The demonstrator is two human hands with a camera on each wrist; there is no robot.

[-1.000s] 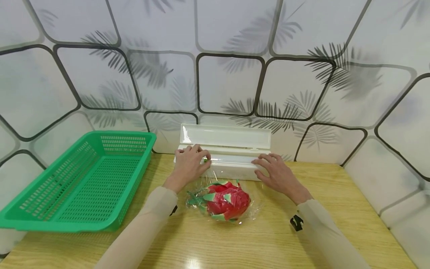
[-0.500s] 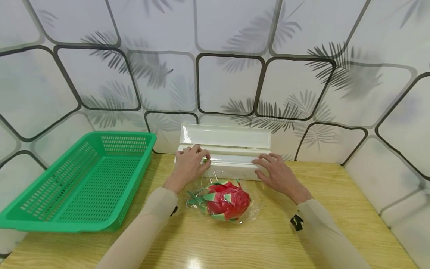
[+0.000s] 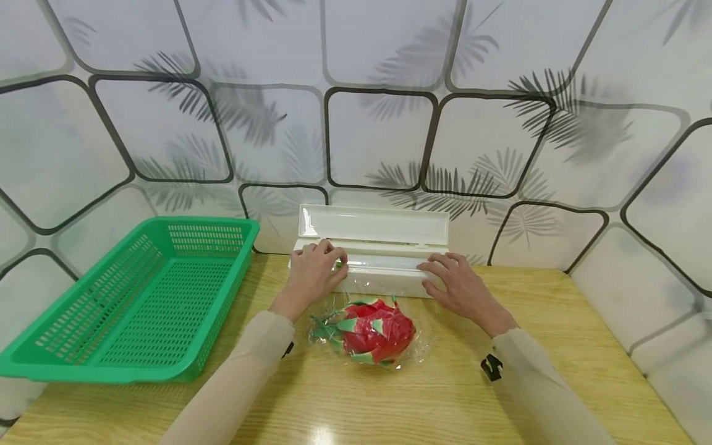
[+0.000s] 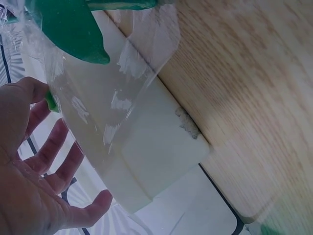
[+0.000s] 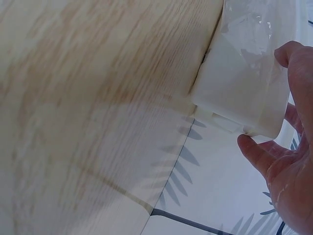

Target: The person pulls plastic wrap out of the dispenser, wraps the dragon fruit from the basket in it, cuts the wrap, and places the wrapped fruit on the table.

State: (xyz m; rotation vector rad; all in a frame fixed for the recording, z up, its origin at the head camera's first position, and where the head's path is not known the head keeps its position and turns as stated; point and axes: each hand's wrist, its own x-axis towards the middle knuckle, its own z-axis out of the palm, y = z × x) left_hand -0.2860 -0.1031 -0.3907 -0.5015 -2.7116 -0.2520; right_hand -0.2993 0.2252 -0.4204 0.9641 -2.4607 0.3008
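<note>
A white cling film dispenser (image 3: 384, 284) stands at the back of the table with its lid (image 3: 374, 226) raised. At its left end my left hand (image 3: 313, 270) pinches a small green slide cutter (image 4: 51, 102) between thumb and forefinger, the other fingers spread along the box. My right hand (image 3: 458, 287) grips the dispenser's right end, thumb at the front edge and fingers over the top and end. In front lies a red dragon fruit (image 3: 379, 334) with green scales, under clear cling film (image 4: 132, 61) that runs back to the box.
A green plastic basket (image 3: 130, 374) with slotted walls stands on the left of the wood-grain table (image 3: 445, 402). Patterned wall covering (image 3: 378, 142) rises right behind the dispenser and along both sides.
Both hands stay in place on the dispenser. The film between the box and the dragon fruit shows fewer taut streaks than before.
</note>
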